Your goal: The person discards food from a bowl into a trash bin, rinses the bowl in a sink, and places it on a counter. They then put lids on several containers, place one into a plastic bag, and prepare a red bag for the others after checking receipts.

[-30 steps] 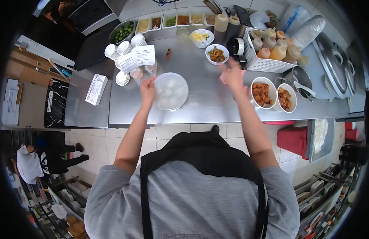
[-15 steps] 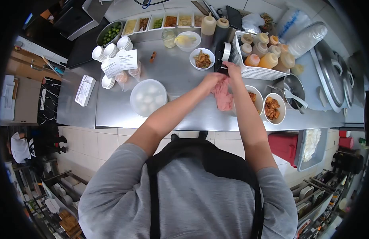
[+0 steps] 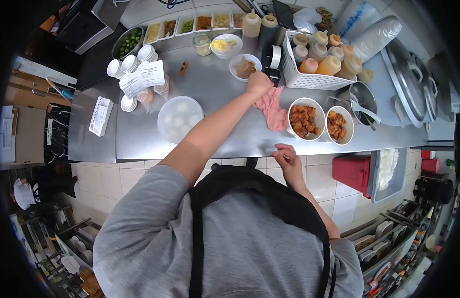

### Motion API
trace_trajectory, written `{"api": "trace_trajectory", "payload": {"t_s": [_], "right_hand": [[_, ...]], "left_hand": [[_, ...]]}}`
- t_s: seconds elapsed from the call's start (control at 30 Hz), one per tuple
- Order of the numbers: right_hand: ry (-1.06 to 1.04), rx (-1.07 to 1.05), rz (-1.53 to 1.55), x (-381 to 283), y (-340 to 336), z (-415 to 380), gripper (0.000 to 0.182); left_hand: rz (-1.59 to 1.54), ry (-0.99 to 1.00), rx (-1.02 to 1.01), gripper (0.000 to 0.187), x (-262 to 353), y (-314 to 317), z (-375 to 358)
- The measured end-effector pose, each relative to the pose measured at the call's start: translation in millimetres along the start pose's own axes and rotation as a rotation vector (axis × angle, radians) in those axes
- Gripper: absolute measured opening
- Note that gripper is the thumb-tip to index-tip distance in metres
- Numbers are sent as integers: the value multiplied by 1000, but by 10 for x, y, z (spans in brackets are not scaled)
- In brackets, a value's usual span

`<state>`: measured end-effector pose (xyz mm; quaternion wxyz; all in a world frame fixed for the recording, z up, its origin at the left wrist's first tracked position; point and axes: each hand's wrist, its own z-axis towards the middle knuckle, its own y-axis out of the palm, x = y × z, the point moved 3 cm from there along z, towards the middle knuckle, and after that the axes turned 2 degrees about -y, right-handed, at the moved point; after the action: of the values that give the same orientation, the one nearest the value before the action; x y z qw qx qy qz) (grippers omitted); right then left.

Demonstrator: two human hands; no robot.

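Note:
My left hand (image 3: 258, 83) reaches across the steel counter (image 3: 225, 134) and grips a pink cloth (image 3: 273, 112) that trails toward the front edge. The cloth lies next to a white bowl of fried pieces (image 3: 305, 119). A small bowl of food (image 3: 244, 66) sits just beyond the left hand. My right hand (image 3: 286, 155) is pulled back at the counter's front edge, fingers curled, holding nothing that I can see.
A lidded round container (image 3: 180, 119) with white balls stands at left, beside tagged bags (image 3: 145, 79) and stacked white cups (image 3: 121, 67). A white basket of sauce bottles (image 3: 322, 62), a second bowl of fried pieces (image 3: 339, 125), a metal pot (image 3: 364, 102) and a red bin (image 3: 352, 172) are at right.
My left hand left the round container, crossed to the right and took the pink cloth. My right hand let go of the cloth and drew back to the counter edge.

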<state>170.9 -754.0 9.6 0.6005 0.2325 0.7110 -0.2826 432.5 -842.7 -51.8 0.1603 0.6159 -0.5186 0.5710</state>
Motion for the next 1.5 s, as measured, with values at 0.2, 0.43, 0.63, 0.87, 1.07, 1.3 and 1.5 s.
{"api": "trace_trajectory", "payload": {"t_s": [0.2,0.43,0.63,0.87,1.07,1.3,1.5], "right_hand": [[-26,-46,-73,-207,183,121,17],[-254,-435,-209,-109,1381,658,25],[-70,-808,-437,303,1962,1121,26],[-423,-597,-513,283,2076,1259,25],[-806,-408,-719,344,2122,1311,30],[-768,-543,-864,288,1974,1290,23],[-797,-485,-791,-977,902,1643,18]], "left_hand": [[-273,185,158,18,227,-876,-495],[-698,-220,465,15,-1042,-2765,-1854],[-958,-296,390,13,-2075,-2456,-1650],[-801,-439,296,13,-2128,-2362,-1647],[-505,-235,438,18,-2247,-2325,-1577],[-507,-162,363,23,-2285,-2342,-1600],[-683,-288,320,19,-2504,-2575,-1693]]}}
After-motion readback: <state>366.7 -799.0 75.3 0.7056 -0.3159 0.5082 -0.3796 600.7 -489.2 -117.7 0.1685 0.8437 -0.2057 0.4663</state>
